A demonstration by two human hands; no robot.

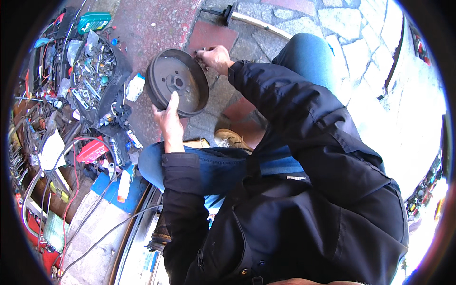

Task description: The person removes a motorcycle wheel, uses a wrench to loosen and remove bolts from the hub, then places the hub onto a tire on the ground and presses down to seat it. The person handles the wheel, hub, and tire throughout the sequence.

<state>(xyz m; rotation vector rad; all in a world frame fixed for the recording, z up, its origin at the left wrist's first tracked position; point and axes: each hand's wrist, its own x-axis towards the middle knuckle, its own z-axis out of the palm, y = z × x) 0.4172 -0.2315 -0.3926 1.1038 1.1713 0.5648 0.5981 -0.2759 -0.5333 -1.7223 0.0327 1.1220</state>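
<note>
A dark metal brake drum [178, 82] is tilted above the stone paving, its open side facing right and toward me. My left hand [170, 123] grips its lower left rim, with the thumb over the edge and pointing at the hub. My right hand [215, 57] is just beyond the drum's upper right rim, fingers curled around something small and dark. What that thing is cannot be told, nor whether it touches the drum. A tan shoe [229, 138] shows below the drum, between my jeans-clad legs.
At the left lie a dark tray of mixed bolts and metal parts [87, 80], a teal plastic bottle [94, 22], a red box [93, 149], and loose cables. A white rag or wrapper [135, 87] is near the drum. A pale curved strip [262, 24] lies on the paving ahead.
</note>
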